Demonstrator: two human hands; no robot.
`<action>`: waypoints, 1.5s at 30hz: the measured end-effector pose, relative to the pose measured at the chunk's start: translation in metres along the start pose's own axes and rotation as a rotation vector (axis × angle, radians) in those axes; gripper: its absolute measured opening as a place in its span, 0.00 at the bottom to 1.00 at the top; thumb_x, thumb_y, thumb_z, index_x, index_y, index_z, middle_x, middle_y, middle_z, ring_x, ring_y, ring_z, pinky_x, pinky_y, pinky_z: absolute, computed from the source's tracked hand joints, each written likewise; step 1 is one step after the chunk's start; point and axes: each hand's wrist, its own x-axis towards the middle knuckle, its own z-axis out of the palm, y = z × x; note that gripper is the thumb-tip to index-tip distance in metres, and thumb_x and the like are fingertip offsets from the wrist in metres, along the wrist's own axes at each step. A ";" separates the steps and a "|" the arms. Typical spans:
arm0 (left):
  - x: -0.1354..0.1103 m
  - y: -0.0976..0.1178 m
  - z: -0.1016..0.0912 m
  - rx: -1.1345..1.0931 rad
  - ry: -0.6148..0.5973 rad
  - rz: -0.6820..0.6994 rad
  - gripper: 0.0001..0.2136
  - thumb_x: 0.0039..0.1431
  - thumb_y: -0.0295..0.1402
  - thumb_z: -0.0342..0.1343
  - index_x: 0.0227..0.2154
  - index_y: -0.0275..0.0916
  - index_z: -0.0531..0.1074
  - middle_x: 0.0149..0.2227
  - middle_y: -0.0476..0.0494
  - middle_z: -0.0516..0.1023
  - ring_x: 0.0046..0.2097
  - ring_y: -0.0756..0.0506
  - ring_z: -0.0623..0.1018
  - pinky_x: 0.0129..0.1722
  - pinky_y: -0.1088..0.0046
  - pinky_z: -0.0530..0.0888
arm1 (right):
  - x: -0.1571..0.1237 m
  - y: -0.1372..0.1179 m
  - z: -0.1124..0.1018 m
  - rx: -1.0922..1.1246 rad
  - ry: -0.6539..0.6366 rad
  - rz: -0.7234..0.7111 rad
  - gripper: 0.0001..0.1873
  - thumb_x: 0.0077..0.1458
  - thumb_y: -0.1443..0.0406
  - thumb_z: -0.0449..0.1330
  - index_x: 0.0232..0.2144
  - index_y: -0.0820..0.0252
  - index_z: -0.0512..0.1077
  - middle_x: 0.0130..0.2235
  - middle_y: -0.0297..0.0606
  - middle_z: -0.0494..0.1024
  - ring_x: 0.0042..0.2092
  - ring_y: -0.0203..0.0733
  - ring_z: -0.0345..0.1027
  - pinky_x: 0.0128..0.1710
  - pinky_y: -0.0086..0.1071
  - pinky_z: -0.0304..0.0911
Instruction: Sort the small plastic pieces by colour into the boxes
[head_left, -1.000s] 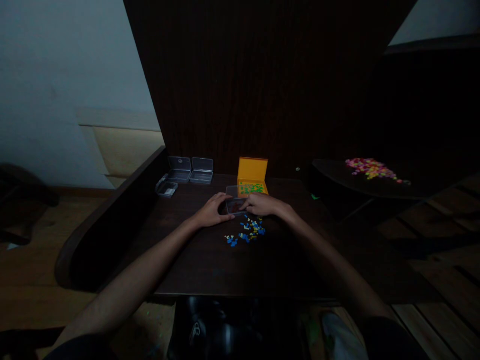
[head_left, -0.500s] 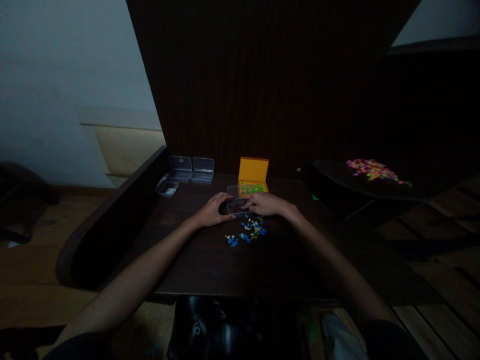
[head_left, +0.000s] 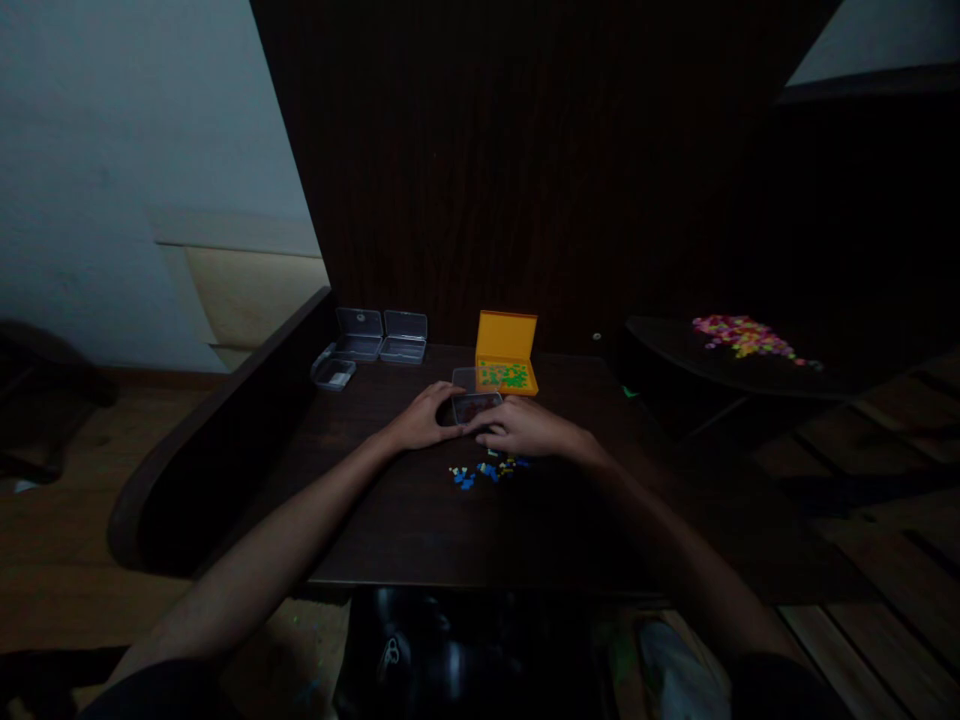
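Note:
My left hand curves around the left side of a small clear plastic box, thumb at the near edge and fingers at the far one. The box stands with its clear lid folded back and small dark reddish pieces inside. At the box's front rim is my right hand, index finger reaching toward my left thumb, the other fingers curled. Whatever is between those fingers is hidden. Small blue, white and yellow pieces lie scattered on the table just below my right hand, which covers some of them.
Behind the clear box stands an open yellow case holding green pieces. Open clear cases and a smaller clear box sit at the back left. A pile of pink and yellow pieces lies on a side surface at right.
My right hand has moved from inside the clear box toward me, down to its front rim, and now covers part of the scattered pieces. My left hand stays on the box.

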 end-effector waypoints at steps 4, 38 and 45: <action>0.000 0.000 0.000 0.001 -0.004 -0.002 0.28 0.49 0.42 0.63 0.53 0.37 0.67 0.51 0.37 0.69 0.54 0.38 0.71 0.57 0.58 0.68 | 0.002 -0.012 0.015 0.001 -0.082 -0.070 0.14 0.57 0.64 0.59 0.46 0.55 0.77 0.36 0.36 0.81 0.34 0.37 0.71 0.35 0.27 0.57; 0.001 0.002 -0.001 0.002 -0.003 0.002 0.28 0.49 0.44 0.63 0.52 0.38 0.67 0.51 0.37 0.70 0.54 0.37 0.71 0.56 0.58 0.68 | -0.002 -0.008 0.024 -0.008 -0.060 -0.042 0.12 0.56 0.67 0.58 0.40 0.57 0.79 0.29 0.34 0.79 0.29 0.34 0.67 0.30 0.26 0.53; 0.000 -0.002 0.002 0.004 -0.002 -0.009 0.29 0.49 0.44 0.63 0.53 0.39 0.67 0.51 0.38 0.69 0.55 0.38 0.71 0.57 0.58 0.68 | 0.001 0.001 0.005 0.053 0.110 0.040 0.12 0.59 0.66 0.55 0.39 0.62 0.78 0.29 0.36 0.76 0.28 0.33 0.64 0.31 0.26 0.52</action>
